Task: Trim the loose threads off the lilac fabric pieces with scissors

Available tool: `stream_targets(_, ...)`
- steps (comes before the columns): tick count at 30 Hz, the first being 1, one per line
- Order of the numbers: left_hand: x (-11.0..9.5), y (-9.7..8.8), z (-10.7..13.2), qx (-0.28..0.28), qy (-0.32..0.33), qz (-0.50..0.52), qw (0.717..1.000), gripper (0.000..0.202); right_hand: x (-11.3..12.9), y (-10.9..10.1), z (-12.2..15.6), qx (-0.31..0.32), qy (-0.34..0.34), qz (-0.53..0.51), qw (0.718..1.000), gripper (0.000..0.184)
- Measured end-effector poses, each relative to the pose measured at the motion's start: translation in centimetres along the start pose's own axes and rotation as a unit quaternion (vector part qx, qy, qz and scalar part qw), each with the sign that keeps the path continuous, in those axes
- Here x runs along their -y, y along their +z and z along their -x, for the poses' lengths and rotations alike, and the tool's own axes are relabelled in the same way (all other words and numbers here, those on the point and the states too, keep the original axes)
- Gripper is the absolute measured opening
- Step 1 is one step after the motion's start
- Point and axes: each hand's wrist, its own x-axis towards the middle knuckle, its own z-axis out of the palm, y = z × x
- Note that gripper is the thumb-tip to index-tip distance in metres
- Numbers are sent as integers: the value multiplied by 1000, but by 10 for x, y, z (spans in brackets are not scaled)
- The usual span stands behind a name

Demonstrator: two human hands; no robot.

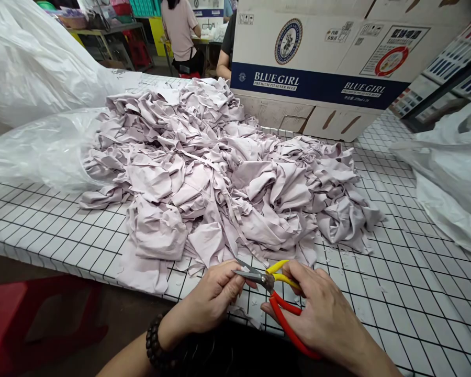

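My right hand (322, 303) is wrapped round the handles of a pair of scissors (267, 280), one handle red and the other yellow. The blades point left and are parted a little, their tips at my left fingertips. My left hand (215, 293), with a dark bead bracelet (155, 340) at the wrist, pinches a small bit of pale fabric (245, 269) at the blades. Most of that piece is hidden by the fingers. Just beyond both hands lies a large heap of crumpled pale pinkish-grey fabric pieces (220, 178).
A big Blue Girl beer carton (322, 68) stands behind the heap. Clear plastic bags (43, 146) lie at left, another plastic bag (455, 167) at right. The white table (427, 283) has a black grid. A red stool (43, 319) is lower left; people sit beyond.
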Motion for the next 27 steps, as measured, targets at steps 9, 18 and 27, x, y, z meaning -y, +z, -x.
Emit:
stream_targets(9, 1, 1, 1, -4, -9, 12, 1000, 36, -1, 1, 1, -3, -12, -3, 1000, 31)
stream_targets(18, 4, 3, 3, 9, -23, 37, 999, 35, 2, -4, 1, 29, 9, -18, 999, 33)
stream_targets(27, 3, 4, 5, 2, -9, 18, 1000, 36, 8, -7, 1, 62, 37, -7, 997, 37)
